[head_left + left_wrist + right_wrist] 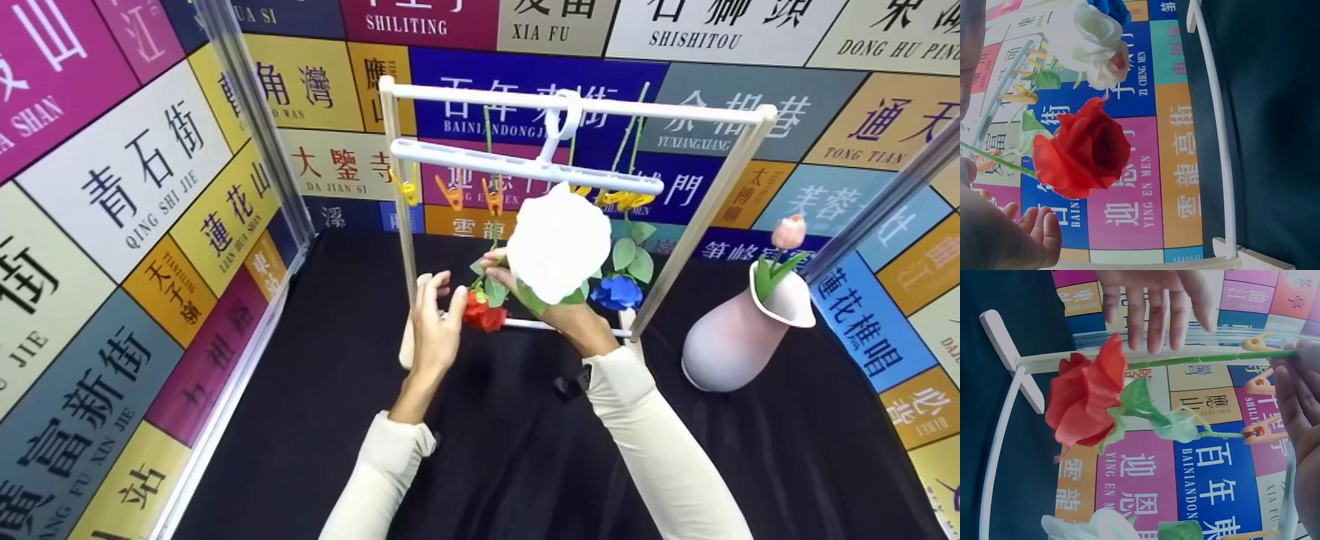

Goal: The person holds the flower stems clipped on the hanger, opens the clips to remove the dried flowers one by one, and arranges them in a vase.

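Observation:
My right hand (577, 319) reaches behind a large white rose (559, 244). In the right wrist view its fingers pinch a green stem (1202, 359), which leads towards a red rose (1086, 405). My left hand (439, 322) is left of the red petals, fingers loosely spread and nothing between them. The red rose (1081, 149) hangs head down in the left wrist view. A leafy stem sits in an orange clip (1261, 430) of the white hanger (517, 163). A blue flower (617, 292) hangs at the right.
The hanger hooks over the top bar of a wooden rack (660, 109). More orange and yellow clips (622, 199) line it. Right of the rack, a pink and white vase (739, 330) holds a pink tulip (789, 232). Black cloth (510, 450) covers the table; lettered panels stand around it.

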Motion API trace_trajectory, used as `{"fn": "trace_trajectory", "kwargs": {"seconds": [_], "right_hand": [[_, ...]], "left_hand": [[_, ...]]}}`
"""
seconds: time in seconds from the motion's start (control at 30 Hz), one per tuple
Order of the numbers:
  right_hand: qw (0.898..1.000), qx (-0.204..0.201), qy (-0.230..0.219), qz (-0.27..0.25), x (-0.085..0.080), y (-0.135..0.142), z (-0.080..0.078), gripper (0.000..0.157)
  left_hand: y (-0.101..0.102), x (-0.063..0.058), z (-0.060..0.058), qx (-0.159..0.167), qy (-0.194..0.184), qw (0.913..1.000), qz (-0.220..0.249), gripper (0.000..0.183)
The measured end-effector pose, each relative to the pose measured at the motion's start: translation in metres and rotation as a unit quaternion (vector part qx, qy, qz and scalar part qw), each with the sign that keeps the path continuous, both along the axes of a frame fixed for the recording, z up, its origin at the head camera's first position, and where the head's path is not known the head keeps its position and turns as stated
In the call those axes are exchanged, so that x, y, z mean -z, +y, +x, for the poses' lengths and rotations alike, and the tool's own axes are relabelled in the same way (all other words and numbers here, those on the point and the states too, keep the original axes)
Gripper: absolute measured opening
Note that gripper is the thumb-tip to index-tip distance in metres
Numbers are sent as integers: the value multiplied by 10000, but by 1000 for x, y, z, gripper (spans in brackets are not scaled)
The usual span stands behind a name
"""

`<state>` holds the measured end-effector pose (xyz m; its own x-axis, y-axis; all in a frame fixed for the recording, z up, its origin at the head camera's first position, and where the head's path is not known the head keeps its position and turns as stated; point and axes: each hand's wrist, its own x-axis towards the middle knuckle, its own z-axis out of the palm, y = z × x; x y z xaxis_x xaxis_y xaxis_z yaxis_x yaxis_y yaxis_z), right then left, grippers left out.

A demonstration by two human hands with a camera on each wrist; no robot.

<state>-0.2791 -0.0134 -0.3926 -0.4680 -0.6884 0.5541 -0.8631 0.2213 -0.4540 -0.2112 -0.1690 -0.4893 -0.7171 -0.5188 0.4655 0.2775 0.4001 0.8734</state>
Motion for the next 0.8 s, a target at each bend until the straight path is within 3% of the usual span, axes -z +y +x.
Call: {"fn": "trace_trajectory", "kwargs": {"seconds": [0.07, 0.17, 0.2, 0.23, 0.33, 0.47, 0.57, 0.7, 0.8], "right_hand": [[9976, -213, -461, -474, -2, -1, -1, 22], [9933, -164, -906, -704, -5, 1, -1, 22], [9811, -335, -1545, -1117, -6, 1, -2, 22], [9801, -304, -1615, -1118, -8, 3, -2, 22], [9811, -319, -1470, -1220, -18, 8, 2, 21], [9850, -343, -657, -1555, -35, 18, 10, 14], [9744, -623, -481, -2104, -46, 25, 15, 12], [9528, -1091, -707, -2745, -56, 35, 18, 19], [9511, -954, -614, -2872, -59, 41, 18, 22]], "left_hand": [[1, -2, -2, 5, -31, 10000, -9, 39], [2, -4, -4, 2, -74, 10000, -24, 39], [2, -5, -5, 8, -85, 10000, -27, 39], [2, -5, -6, 15, -91, 10000, -35, 39], [4, -7, -9, 45, -133, 9999, 5, 40], [8, -8, -13, 154, -230, 9995, 143, 42], [13, -8, -16, 241, -341, 9990, 166, 44], [18, -8, -21, 316, -379, 9988, 6, 46], [20, -9, -27, 364, -359, 9987, -29, 50]]}}
